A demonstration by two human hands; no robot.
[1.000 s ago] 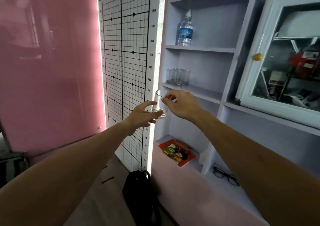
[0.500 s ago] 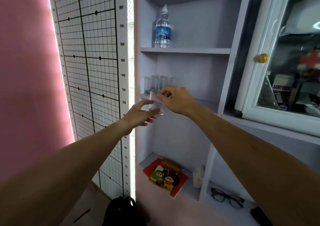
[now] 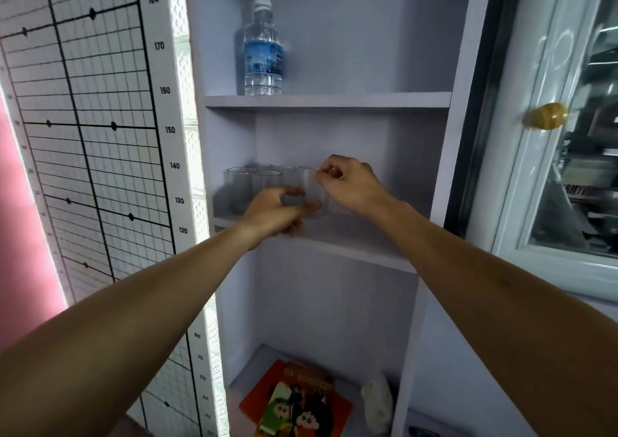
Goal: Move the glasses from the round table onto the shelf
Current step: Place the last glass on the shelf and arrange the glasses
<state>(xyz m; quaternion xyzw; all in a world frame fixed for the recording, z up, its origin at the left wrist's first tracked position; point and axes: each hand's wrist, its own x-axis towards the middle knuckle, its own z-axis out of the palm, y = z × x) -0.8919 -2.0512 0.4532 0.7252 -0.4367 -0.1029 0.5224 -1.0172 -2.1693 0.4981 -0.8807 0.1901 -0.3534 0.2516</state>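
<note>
A clear drinking glass (image 3: 312,190) stands on or just above the middle shelf (image 3: 354,239) of the pale lilac unit. My right hand (image 3: 347,185) pinches its rim from the right. My left hand (image 3: 277,214) cups its base from below and the left. Several more clear glasses (image 3: 254,182) stand grouped at the left back of the same shelf, right beside the held one. The round table is out of view.
A water bottle (image 3: 262,48) stands on the shelf above. A cartoon book (image 3: 297,403) and a white lump (image 3: 378,400) lie on the bottom shelf. A glass cabinet door with a brass knob (image 3: 545,115) is at right, a height chart (image 3: 87,135) at left.
Both hands carried the glass up and forward from in front of the unit into the middle shelf, beside the other glasses. The camera moved closer to the shelf.
</note>
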